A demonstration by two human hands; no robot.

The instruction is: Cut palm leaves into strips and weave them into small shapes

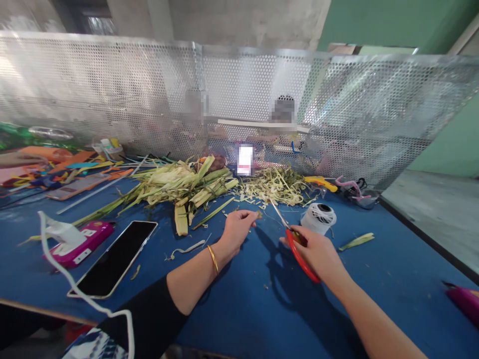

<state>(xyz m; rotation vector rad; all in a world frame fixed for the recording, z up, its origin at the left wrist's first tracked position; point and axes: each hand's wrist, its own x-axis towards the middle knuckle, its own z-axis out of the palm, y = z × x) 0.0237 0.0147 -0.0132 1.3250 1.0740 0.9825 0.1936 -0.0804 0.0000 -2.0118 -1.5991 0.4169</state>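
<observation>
My right hand (314, 249) is closed around the red-handled scissors (299, 254), whose blades point away toward a heap of trimmed plant strips (277, 187). With thumb and fingers pinched, my left hand (239, 227) holds a small green plant piece (259, 214); most of it is hidden by the fingers. Just beyond the left hand lies a pile of long green and pale plant stalks (183, 187). A spool of white thread (319, 218) stands right beside the scissors. One loose green strip (357, 241) rests to the right of my right hand.
On the left are a black-screened phone (118, 259), a magenta power strip (84, 242) and a white cable (86, 294). Colourful strips (82, 162) lie farther back. A perforated metal screen (157, 94) borders the blue table (239, 309); a yellow-handled tool (322, 183) lies near it.
</observation>
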